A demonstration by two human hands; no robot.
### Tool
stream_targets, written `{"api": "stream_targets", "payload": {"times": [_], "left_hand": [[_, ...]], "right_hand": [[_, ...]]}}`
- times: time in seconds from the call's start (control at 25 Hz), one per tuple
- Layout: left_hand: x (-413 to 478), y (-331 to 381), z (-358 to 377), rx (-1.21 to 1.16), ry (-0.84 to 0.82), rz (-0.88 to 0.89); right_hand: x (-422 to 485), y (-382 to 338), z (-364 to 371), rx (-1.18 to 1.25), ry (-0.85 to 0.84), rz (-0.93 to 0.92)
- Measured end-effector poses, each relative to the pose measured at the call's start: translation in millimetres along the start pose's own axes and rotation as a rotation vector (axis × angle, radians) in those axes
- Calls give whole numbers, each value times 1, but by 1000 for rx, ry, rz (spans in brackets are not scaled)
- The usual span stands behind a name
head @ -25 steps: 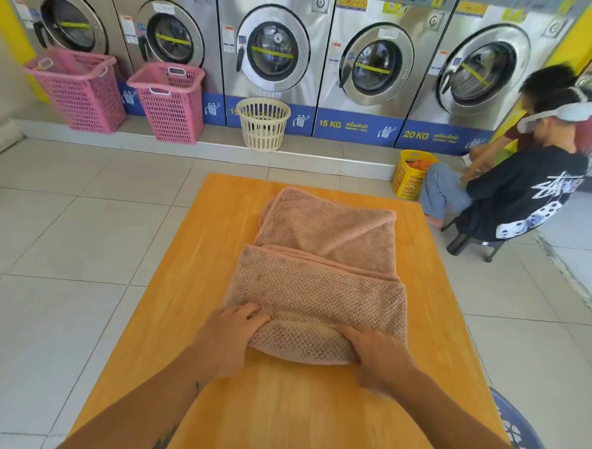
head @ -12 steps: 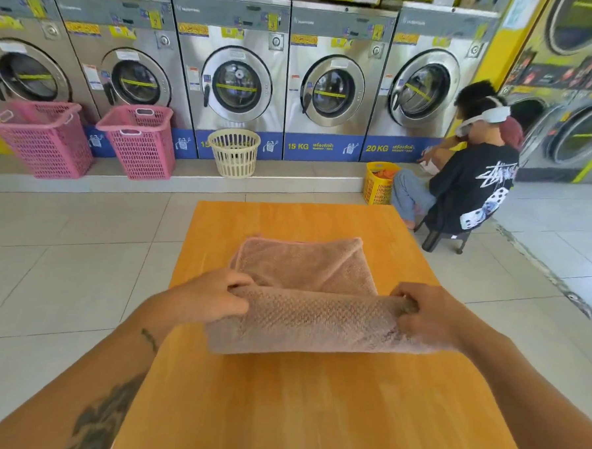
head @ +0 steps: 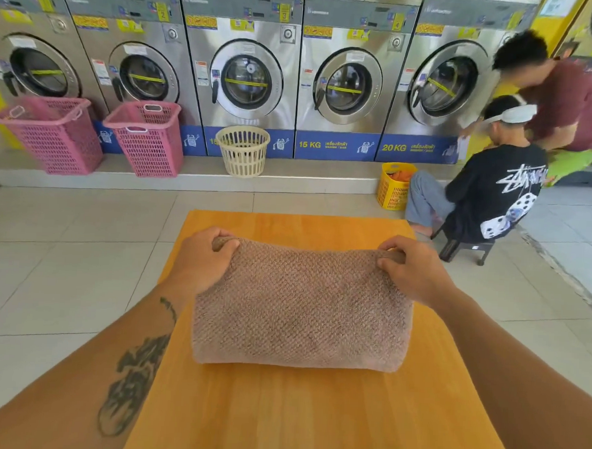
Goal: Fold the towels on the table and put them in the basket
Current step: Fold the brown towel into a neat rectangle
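We count five washers (head: 38, 66) (head: 144, 75) (head: 244, 81) (head: 346, 86) (head: 442, 84) along the far wall, two pink baskets (head: 52, 136) (head: 145, 137) far left, one cream basket (head: 242, 151), one yellow basket (head: 392, 191) far right, two people (head: 495, 193) (head: 568, 101), one stool (head: 465, 247), one table (head: 312, 414), one towel (head: 304, 307) and two hands (head: 200, 264) (head: 419, 272).

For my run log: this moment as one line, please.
left hand: grips towel | right hand: grips towel | towel: folded, on table

Laundromat, 5 front-loading washers (head: 245, 79), laundry baskets (head: 144, 139)

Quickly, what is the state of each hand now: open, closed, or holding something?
Left hand: closed, gripping the far left corner of the folded towel.
Right hand: closed, gripping its far right corner.
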State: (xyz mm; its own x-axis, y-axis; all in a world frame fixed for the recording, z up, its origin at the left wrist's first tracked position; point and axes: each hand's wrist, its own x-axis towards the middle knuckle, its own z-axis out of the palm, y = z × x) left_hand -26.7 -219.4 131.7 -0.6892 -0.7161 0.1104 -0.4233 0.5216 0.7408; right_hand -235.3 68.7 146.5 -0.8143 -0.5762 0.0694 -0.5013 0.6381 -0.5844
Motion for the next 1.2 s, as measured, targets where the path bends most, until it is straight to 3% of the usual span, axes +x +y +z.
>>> {"api": "stream_targets", "payload": {"times": [0.16,0.28,0.36,0.48,0.6,0.72,0.84,1.0,1.08,1.2], "left_hand": [[42,-5,27,111,73,-55],[49,-3,57,396,227,166],[31,2,86,570,97,262],[-2,0,134,675,-254,-14],[-16,-20,162,743,-375,-102],[-8,-33,162,772,-445,-33],[-2,-39,152,775,-427,101],[-35,-36,134,593,-99,212],[-66,-31,126,460,-6,78],[-123,-18,115,190,-84,-263]], "right_hand": [[61,21,23,111,-70,36],[98,42,47,92,-110,63],[110,55,63,-10,-127,103],[107,61,87,-334,-87,-40],[88,59,106,-437,-349,-196],[72,73,118,-512,-570,-80],[60,68,107,-572,-639,-32],[11,54,83,-544,-747,14],[-28,49,74,-457,-808,43],[-103,38,77,-346,-827,68]]}}
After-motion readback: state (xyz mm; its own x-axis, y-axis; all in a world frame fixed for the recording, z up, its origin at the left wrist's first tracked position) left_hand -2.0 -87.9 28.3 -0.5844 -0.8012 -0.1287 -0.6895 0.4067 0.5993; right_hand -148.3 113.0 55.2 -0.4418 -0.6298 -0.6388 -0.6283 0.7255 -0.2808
